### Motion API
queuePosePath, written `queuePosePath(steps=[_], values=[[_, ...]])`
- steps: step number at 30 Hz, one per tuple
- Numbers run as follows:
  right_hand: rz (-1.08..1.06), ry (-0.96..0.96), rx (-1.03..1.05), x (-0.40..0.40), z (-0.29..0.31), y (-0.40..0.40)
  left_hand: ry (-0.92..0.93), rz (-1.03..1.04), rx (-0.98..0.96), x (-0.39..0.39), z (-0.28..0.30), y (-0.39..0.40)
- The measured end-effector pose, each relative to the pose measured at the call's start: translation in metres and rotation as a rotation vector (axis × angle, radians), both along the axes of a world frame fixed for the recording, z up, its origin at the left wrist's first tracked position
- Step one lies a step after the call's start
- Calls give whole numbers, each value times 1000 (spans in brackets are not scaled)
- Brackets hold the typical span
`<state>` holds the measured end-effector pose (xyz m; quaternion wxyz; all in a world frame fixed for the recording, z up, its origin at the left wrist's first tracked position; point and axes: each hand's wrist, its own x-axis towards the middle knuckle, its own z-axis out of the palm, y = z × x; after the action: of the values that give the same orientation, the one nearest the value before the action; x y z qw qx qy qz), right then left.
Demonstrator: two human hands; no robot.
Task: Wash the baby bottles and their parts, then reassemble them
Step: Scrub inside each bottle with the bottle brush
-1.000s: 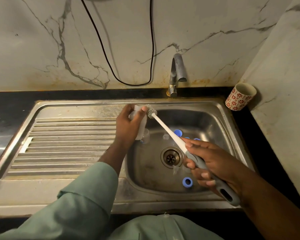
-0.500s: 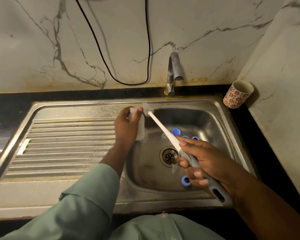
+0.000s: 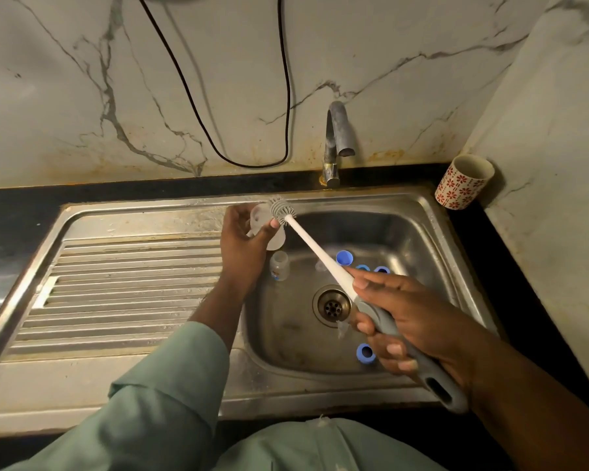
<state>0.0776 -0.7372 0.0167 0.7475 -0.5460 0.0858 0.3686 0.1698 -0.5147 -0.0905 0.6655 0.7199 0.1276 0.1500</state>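
We are early in the wash, by our reading. The left hand [image 3: 244,237] grips a clear baby bottle [image 3: 275,239] above the upper-left rim of the sink basin [image 3: 432,232], fingers and thumb curled round it. The right hand [image 3: 412,321] is wrapped round the grey handle of the bottle brush [image 3: 315,251]. The brush head sits at the bottle's upper end, seemingly at the mouth; whether it is inside we cannot tell.

Orientation: the brush's long axis runs from its handle at 5 o'clock to its bristled head at 11 o'clock. The held bottle appears tilted, its upper end toward 11 o'clock and its lower end toward 5; the hand hides much of it.

Still loose in the basin: a small clear bottle [image 3: 279,265] at 9 o'clock from the drain [image 3: 332,305], a blue cap [image 3: 344,257] at 12 o'clock, two blue rings [image 3: 381,269] just right of it, and another blue ring [image 3: 366,353] at 5 o'clock. The tap [image 3: 335,144] shows no running water.

Judgement: scrubbing of one bottle is under way; the remaining parts, rinsing and all reassembly are left.
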Motion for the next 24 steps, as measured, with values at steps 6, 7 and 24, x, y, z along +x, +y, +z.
queuePosePath(steps=[6, 7, 24], values=[[5, 8, 27, 2, 5, -5, 24, -11, -108, -6, 4, -6], [23, -2, 15, -2, 5, -5, 56, -8, -222, -6, 4, -6], [353, -784, -838, -5, -17, -31, 439, -125, 9, -9, 33, -3]])
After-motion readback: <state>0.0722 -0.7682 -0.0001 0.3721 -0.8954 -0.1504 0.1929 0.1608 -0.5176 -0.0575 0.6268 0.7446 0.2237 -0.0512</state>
